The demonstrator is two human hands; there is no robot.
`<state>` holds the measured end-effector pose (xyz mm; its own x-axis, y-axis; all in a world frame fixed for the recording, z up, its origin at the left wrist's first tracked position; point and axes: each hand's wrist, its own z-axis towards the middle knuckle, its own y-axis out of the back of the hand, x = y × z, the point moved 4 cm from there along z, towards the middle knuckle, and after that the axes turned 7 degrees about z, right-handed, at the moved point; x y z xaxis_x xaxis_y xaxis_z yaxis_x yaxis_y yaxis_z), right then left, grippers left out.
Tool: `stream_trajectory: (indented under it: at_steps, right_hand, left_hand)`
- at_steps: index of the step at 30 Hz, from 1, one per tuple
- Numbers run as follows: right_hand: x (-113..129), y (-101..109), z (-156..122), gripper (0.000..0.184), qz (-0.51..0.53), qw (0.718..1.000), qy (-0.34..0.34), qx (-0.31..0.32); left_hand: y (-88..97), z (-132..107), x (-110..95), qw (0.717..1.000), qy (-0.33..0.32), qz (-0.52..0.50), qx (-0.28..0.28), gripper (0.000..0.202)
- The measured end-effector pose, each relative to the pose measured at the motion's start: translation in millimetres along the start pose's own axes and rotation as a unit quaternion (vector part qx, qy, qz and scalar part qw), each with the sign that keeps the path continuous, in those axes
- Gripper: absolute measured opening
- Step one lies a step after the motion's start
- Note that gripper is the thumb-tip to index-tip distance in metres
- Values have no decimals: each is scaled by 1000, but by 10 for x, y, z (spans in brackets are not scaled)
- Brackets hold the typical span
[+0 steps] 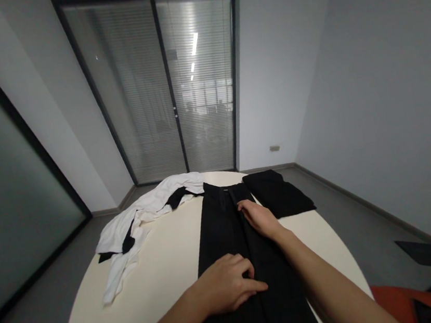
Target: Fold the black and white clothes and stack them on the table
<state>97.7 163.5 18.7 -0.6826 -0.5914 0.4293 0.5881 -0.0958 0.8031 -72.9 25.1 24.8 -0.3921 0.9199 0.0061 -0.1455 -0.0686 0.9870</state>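
Black trousers (219,229) lie lengthwise on the round table, waistband at the far side and legs toward me. A long fold edge runs down their middle. My right hand (259,216) is closed with its fingertips on this fold just below the waistband, gripping the cloth. Nearer to me, my left hand (230,284) rests on the trousers. One of its digits stretches out across the fold and the others are bent, with a gap between them. The undersides of both hands are hidden.
On the cream table (168,261), a white garment with black parts (146,204) lies loosely along the left edge. A folded black garment (278,193) sits at the far right. A red chair (406,303) stands lower right. Glass doors (211,130) are behind.
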Motion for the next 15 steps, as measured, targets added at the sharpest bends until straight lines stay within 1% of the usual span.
stream_trajectory:
  at_steps: [2,5,7,9,12,15]
  right_hand:
    - [-6,-28,10,27,15,1000,-7,-13]
    - [25,-106,17,37,6,1000,18,22]
    - [34,-143,14,41,-20,998,27,48]
    - [24,-150,13,37,-42,997,19,57]
    - [8,-123,25,29,-49,998,6,29]
    - [11,-110,38,29,-44,999,-5,-14]
  left_hand:
    - [-25,16,-8,1000,-7,12,-6,26]
    - [-57,40,-20,999,-8,33,-16,17]
    - [-56,49,-27,999,-9,41,-20,17]
    - [-24,47,-30,999,-8,36,-25,20]
    - [70,21,-10,999,1,3,-36,18]
    - [143,-24,31,998,18,-50,-36,11]
